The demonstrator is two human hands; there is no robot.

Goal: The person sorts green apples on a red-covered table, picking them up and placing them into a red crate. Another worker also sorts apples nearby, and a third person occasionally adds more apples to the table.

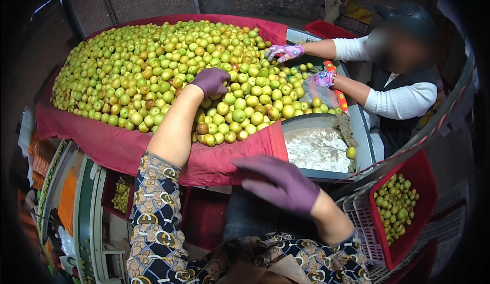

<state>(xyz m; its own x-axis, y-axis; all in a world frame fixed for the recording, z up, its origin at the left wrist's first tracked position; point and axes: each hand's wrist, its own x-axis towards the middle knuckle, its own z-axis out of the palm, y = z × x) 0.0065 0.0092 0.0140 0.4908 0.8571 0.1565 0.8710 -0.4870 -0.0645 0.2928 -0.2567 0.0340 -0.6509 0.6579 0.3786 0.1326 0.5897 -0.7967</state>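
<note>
A broad heap of small round green-yellow fruits (153,74), some with brown patches, lies on a red cloth (122,148). My left hand (210,83), in a purple glove, rests on the heap's near middle. Its fingers curl down among the fruits; whatever is under them is hidden. In front of the cloth's near edge hovers my right hand (280,182), also purple-gloved and slightly blurred. Its fingers are stretched out with the thumb apart, and nothing shows in it.
Across on the right, a co-worker's flowered gloves (285,52) touch the heap's edge and a clear plastic bag (317,93). A whitish worn tray (319,143) holds one loose fruit. Fruit fills a red crate (426,182) at lower right; another crate (116,202) stands lower left.
</note>
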